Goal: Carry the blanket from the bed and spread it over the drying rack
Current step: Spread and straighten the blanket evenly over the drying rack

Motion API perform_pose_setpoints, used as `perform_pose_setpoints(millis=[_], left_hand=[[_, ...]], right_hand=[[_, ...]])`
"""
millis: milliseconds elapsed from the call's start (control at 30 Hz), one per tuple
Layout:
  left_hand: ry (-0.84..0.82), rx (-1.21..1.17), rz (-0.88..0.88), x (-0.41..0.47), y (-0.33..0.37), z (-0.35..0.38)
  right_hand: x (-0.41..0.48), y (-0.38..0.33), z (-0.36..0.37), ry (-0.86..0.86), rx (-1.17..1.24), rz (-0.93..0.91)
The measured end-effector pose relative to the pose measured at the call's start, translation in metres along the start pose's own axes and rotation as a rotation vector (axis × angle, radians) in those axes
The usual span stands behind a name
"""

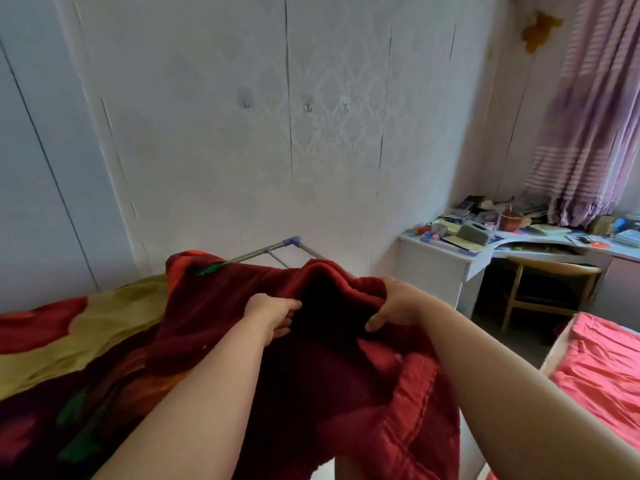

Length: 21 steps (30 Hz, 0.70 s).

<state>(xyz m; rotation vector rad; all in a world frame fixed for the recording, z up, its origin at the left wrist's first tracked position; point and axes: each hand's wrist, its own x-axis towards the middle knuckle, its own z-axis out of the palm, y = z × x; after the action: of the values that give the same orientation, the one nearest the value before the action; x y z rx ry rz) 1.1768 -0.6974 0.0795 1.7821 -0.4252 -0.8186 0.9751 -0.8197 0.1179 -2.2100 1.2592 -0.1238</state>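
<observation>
Head view: both hands (273,318) grip the blanket (214,306) over the drying rack (277,249).

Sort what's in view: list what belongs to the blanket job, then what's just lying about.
In the job: blanket, drying rack, left hand, right hand, bed.
Lying about: desk with its clutter, chair, curtain, wall hooks.

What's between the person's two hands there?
In the head view, a dark red fold of the blanket spans between the left hand and right hand.
</observation>
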Motion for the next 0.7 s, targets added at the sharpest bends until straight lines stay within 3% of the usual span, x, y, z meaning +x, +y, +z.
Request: perform_pose_setpoints(millis=[133, 267, 533, 700], left_hand=[[0.261, 0.453, -0.002, 0.008, -0.004, -0.038], [0.197, 0.741, -0.141, 0.012, -0.016, -0.053], [0.168, 0.902, -0.106, 0.081, -0.026, -0.055], [0.284, 0.739, 0.251, 0.103, 0.000, -0.041]], right_hand=[[0.016, -0.025, 0.016, 0.081, -0.126, -0.053], [0.032, -0.040, 0.031, 0.137, -0.231, -0.100], [0.074, -0.053, 0.040, 0.092, -0.263, -0.155], [0.095, -0.041, 0.030, 0.224, -0.406, -0.165]])
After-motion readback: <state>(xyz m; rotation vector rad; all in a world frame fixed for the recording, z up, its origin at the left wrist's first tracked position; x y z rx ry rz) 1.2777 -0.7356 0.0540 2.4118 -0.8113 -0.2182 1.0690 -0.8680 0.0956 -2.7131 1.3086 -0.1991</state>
